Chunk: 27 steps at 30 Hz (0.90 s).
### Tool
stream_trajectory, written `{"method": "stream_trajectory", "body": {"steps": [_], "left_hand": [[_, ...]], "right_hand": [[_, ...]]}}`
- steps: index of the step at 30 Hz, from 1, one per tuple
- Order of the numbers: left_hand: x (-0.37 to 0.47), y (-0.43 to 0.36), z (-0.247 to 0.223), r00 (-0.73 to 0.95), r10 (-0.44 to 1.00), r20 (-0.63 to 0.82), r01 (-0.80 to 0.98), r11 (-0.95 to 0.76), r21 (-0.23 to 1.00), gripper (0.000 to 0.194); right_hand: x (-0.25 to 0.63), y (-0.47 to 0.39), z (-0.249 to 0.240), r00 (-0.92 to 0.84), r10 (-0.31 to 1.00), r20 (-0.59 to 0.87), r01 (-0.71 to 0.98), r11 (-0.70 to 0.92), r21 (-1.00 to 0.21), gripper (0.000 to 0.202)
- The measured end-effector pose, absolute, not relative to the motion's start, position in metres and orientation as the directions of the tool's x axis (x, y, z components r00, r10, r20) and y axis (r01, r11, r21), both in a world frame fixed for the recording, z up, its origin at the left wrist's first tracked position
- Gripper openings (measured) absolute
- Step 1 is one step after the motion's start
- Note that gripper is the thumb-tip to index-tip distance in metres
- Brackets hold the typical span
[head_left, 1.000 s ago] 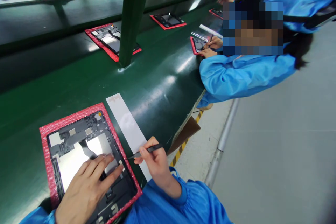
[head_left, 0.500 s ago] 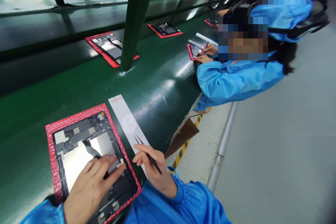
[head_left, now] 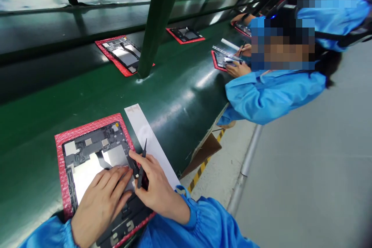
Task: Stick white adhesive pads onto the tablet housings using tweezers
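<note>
An opened tablet (head_left: 87, 174), its silver battery plates and dark inner parts showing, lies on a pink bubble-wrap sheet (head_left: 59, 155). My left hand (head_left: 100, 203) rests flat on the tablet's middle, fingers stretched out and holding nothing. Black tweezers (head_left: 143, 168) are gripped in my right hand (head_left: 158, 190), with their tips pointing up and away. The right hand is over the tablet's right edge, its fingertips close to the left hand's. What lies under the left palm is hidden. A white strip (head_left: 149, 139) lies just right of the tablet.
A green post (head_left: 159, 19) rises from the green bench (head_left: 95, 95). Beyond are another open tablet (head_left: 123, 52) beside the post and one farther back (head_left: 186, 34). To the right, a co-worker in a blue sleeve (head_left: 261, 95) works on a tablet; a cardboard flap (head_left: 205, 153) hangs at the bench edge.
My right hand has moved left from above the white strip to the tablet's right edge, and the tweezers have turned more upright. My left hand stays on the tablet. The view has shifted slightly.
</note>
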<state>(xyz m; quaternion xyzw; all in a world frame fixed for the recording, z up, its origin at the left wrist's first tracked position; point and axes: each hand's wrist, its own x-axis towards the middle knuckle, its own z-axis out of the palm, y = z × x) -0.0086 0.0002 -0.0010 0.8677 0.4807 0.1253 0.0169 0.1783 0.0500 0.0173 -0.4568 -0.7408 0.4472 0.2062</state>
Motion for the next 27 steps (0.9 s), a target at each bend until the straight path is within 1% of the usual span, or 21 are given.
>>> {"method": "stream_trajectory", "body": {"steps": [6, 12, 14, 16, 18, 21, 25, 27], "left_hand": [[-0.007, 0.001, 0.000, 0.502, 0.838, 0.214, 0.829, -0.537, 0.158, 0.037], [-0.007, 0.002, 0.003, 0.499, 0.840, 0.213, 0.824, -0.536, 0.182, 0.035], [-0.009, 0.002, 0.004, 0.500, 0.840, 0.212, 0.822, -0.537, 0.188, 0.036], [-0.012, 0.002, 0.004, 0.511, 0.831, 0.218, 0.807, -0.552, 0.212, 0.035], [-0.014, 0.002, 0.003, 0.524, 0.818, 0.237, 0.780, -0.573, 0.253, 0.030], [-0.013, 0.003, 0.003, 0.520, 0.814, 0.260, 0.760, -0.579, 0.294, 0.031], [-0.016, -0.001, 0.009, 0.498, 0.823, 0.275, 0.776, -0.564, 0.282, 0.029], [-0.028, -0.011, 0.012, 0.438, 0.846, 0.304, 0.819, -0.515, 0.253, 0.029]], "right_hand": [[0.174, 0.047, 0.020, -0.505, 0.858, -0.092, 0.534, 0.227, -0.815, 0.089], [0.165, 0.047, 0.017, -0.474, 0.877, -0.078, 0.570, 0.238, -0.786, 0.082], [0.166, 0.046, 0.016, -0.472, 0.880, -0.058, 0.551, 0.243, -0.798, 0.080], [0.172, 0.044, 0.018, -0.454, 0.891, -0.011, 0.499, 0.245, -0.831, 0.074], [0.182, 0.043, 0.021, -0.394, 0.918, 0.044, 0.449, 0.233, -0.863, 0.063], [0.199, 0.044, 0.024, -0.324, 0.943, 0.077, 0.436, 0.222, -0.872, 0.049], [0.210, 0.047, 0.016, -0.420, 0.905, 0.062, 0.427, 0.257, -0.867, 0.041], [0.211, 0.046, 0.009, -0.452, 0.889, 0.074, 0.409, 0.280, -0.869, 0.040]]}}
